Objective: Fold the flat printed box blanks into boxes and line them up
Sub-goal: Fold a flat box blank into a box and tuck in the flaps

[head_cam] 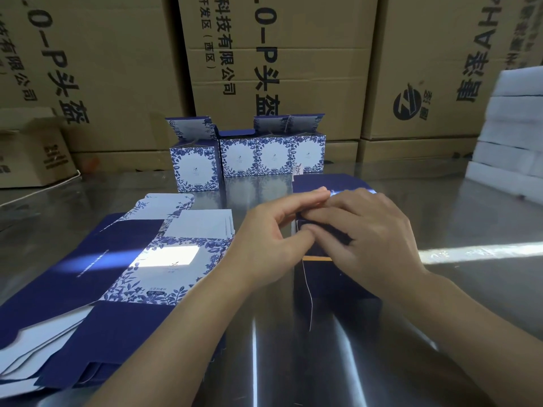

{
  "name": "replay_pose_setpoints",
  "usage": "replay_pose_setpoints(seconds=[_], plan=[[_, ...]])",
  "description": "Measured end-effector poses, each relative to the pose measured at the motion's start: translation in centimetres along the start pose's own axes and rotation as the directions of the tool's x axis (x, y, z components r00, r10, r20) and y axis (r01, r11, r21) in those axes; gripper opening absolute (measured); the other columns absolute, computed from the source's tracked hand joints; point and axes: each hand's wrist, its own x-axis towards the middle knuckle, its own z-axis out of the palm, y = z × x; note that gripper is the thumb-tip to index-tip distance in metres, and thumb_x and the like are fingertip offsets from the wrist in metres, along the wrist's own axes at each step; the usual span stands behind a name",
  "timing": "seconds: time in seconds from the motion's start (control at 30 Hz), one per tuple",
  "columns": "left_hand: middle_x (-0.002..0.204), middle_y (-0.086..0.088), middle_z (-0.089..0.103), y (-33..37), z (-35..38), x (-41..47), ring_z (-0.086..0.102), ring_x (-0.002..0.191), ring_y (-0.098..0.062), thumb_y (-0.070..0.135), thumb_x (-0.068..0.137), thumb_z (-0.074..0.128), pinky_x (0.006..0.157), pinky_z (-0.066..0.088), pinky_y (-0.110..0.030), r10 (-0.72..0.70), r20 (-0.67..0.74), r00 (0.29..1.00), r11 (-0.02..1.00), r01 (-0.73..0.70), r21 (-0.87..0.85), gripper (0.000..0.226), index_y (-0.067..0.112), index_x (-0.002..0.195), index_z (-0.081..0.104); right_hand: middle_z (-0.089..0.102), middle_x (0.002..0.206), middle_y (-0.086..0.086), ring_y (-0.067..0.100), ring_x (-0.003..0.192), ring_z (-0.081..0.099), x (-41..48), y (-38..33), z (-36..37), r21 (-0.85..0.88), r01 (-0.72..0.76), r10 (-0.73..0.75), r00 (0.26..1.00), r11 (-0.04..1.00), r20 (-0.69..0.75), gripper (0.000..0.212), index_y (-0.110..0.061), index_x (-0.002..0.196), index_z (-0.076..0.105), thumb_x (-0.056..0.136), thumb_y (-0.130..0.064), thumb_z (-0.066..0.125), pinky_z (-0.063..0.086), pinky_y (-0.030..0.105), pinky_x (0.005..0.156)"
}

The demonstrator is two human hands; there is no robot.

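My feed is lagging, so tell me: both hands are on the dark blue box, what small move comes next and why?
Probably tuck the dark flap shut: the left hand and right hand both pinch it atop the half-folded box, which is not yet in the row of folded boxes behind.

A reflective metal bench (440, 201) filled the foreground. Large brown cartons (293, 69) printed in black were stacked as a wall along its far edge. A smaller open carton (32, 154) stood far left; stacked white foam blocks (511, 136) stood right. A bright light band (482, 252) crossed the bench at right.
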Motion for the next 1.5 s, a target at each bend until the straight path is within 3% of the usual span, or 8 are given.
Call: replay_pose_setpoints(seconds=[0.17, 0.33, 0.43, 0.6, 0.77, 0.97, 1.2, 1.5], plan=[[0.120, 0.001, 0.066, 0.1, 0.2, -0.1, 0.060, 0.114, -0.009, 0.001, 0.072, 0.048, 0.100, 0.047, -0.043, 0.002, 0.007, 1.000, 0.999, -0.002, -0.032, 0.055, 0.016, 0.124, 0.059, 0.070, 0.079, -0.002, 0.027, 0.066, 0.060, 0.4, -0.3, -0.2, 0.071, -0.049, 0.047, 0.999, 0.996, 0.018, 0.013, -0.015, 0.080, 0.077, 0.082, -0.024, 0.066, 0.043, 0.040, 0.064], [0.122, 0.004, 0.064, 0.2, 0.1, -0.1, 0.057, 0.116, -0.004, 0.002, 0.071, 0.048, 0.103, 0.045, -0.037, 0.022, 0.013, 1.000, 1.000, -0.022, 0.006, 0.057, 0.015, 0.125, 0.059, 0.070, 0.076, -0.001, 0.027, 0.066, 0.061, 0.7, -0.5, -0.4, 0.055, -0.046, 0.044, 0.998, 0.997, 0.044, 0.007, -0.016, 0.078, 0.077, 0.077, -0.021, 0.072, 0.043, 0.038, 0.064], [0.123, 0.007, 0.064, 0.3, 0.1, -0.1, 0.055, 0.116, 0.000, 0.005, 0.070, 0.048, 0.104, 0.042, -0.027, 0.029, 0.018, 0.999, 0.998, -0.029, 0.052, 0.057, 0.013, 0.126, 0.059, 0.072, 0.081, -0.003, 0.024, 0.072, 0.064, 1.1, 0.4, -1.1, 0.080, -0.014, 0.001, 0.987, 0.997, 0.159, 0.016, -0.018, 0.084, 0.077, 0.081, -0.028, 0.067, 0.041, 0.033, 0.072], [0.124, 0.016, 0.061, 0.3, 0.0, -0.1, 0.052, 0.118, 0.006, 0.007, 0.068, 0.048, 0.106, 0.040, -0.026, 0.015, 0.005, 1.000, 0.997, -0.015, 0.071, 0.056, 0.033, 0.115, 0.061, 0.073, 0.092, -0.008, 0.019, 0.084, 0.066, 1.4, 2.4, -2.8, 0.252, -0.098, 0.014, 0.949, 0.963, 0.314, 0.021, -0.015, 0.091, 0.077, 0.073, -0.026, 0.075, 0.046, 0.037, 0.080], [0.124, 0.017, 0.061, 0.2, 0.0, -0.1, 0.051, 0.119, 0.006, 0.007, 0.067, 0.048, 0.106, 0.040, -0.028, 0.014, 0.001, 1.000, 0.997, -0.014, 0.075, 0.054, 0.037, 0.110, 0.063, 0.069, 0.087, -0.015, 0.009, 0.083, 0.063, 1.3, 2.5, -2.6, 0.343, -0.231, 0.120, 0.941, 0.910, 0.316, 0.017, -0.013, 0.086, 0.077, 0.069, -0.016, 0.081, 0.049, 0.028, 0.083], [0.123, 0.017, 0.061, 0.2, 0.0, -0.1, 0.050, 0.119, 0.007, 0.007, 0.066, 0.048, 0.107, 0.039, -0.028, 0.013, -0.005, 1.000, 0.996, -0.013, 0.090, 0.054, 0.041, 0.105, 0.063, 0.071, 0.084, -0.013, 0.003, 0.077, 0.060, 1.2, 2.3, -2.4, 0.323, -0.262, 0.162, 0.938, 0.909, 0.306, 0.013, -0.015, 0.082, 0.078, 0.070, -0.014, 0.082, 0.048, 0.021, 0.078], [0.123, 0.014, 0.062, 0.1, 0.0, -0.1, 0.051, 0.119, 0.006, 0.007, 0.066, 0.048, 0.107, 0.039, -0.027, 0.020, -0.013, 1.000, 0.995, -0.018, 0.102, 0.053, 0.038, 0.106, 0.064, 0.072, 0.077, -0.004, 0.017, 0.072, 0.064, 0.9, 1.8, -2.1, 0.280, -0.207, 0.144, 0.963, 0.938, 0.228, 0.007, -0.015, 0.079, 0.078, 0.074, -0.018, 0.074, 0.051, 0.035, 0.068], [0.122, 0.015, 0.063, 0.0, 0.0, -0.1, 0.052, 0.119, 0.005, 0.007, 0.066, 0.048, 0.106, 0.040, -0.029, 0.027, -0.017, 0.999, 0.995, -0.025, 0.100, 0.053, 0.040, 0.105, 0.064, 0.074, 0.078, -0.002, 0.022, 0.068, 0.068, 0.6, 1.5, -1.7, 0.191, -0.101, 0.078, 0.989, 0.976, 0.122, 0.006, -0.013, 0.078, 0.078, 0.077, -0.016, 0.073, 0.053, 0.036, 0.062]])
